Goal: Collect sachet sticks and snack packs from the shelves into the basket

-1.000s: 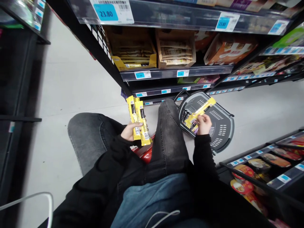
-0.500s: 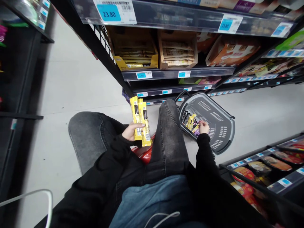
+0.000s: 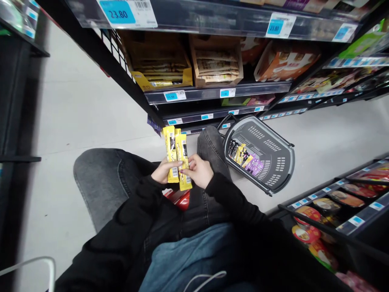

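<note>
I am crouched in a shop aisle, knees in grey jeans. My left hand point(image 3: 164, 172) grips the lower ends of several long yellow snack packets point(image 3: 176, 156), held upright above my knees. My right hand point(image 3: 199, 170) has closed on the lower end of the rightmost of those packets, fingers pinching it. To the right, on the floor, stands a grey shopping basket point(image 3: 275, 162) tipped toward me, with several yellow, black and purple packets point(image 3: 244, 158) lying in it.
Shelves with blue price tags run ahead; a yellow-lipped carton point(image 3: 158, 67) and a brown carton point(image 3: 215, 61) hold flat packs. A low rack of bowl products point(image 3: 331, 211) sits at the right. Something red point(image 3: 179, 198) lies under my knees. A dark shelf unit point(image 3: 15, 121) borders the left.
My right hand put one yellow packet down in the basket, then left it and came across to the packets in my left hand. The left hand stayed put.
</note>
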Demonstrator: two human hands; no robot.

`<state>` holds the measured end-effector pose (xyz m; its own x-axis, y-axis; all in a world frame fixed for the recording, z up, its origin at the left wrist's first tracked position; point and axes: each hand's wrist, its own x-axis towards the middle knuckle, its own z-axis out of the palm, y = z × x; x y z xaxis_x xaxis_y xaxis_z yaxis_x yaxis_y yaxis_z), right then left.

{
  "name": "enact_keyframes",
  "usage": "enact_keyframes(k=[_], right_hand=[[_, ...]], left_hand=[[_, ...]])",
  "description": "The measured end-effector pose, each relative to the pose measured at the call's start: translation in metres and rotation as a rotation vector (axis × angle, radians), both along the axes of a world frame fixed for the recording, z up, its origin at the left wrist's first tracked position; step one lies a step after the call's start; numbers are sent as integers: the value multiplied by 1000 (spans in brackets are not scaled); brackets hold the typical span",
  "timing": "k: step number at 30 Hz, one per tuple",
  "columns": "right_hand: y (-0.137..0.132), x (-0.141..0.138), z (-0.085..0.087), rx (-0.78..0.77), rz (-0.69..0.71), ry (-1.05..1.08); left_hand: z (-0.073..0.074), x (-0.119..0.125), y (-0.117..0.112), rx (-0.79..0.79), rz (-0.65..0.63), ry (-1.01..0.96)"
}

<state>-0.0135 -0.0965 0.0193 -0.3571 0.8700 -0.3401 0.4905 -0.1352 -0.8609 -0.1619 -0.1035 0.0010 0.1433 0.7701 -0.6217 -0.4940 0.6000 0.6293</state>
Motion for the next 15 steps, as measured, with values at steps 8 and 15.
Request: enact_keyframes(k=[8,15], right_hand=[[26,100,-3,125,-551,324],[57,250,-68,97,-889,-96]], left_hand=[[8,-1,2,-55,55,-54],[9,-4,4,-63,94,-53]])
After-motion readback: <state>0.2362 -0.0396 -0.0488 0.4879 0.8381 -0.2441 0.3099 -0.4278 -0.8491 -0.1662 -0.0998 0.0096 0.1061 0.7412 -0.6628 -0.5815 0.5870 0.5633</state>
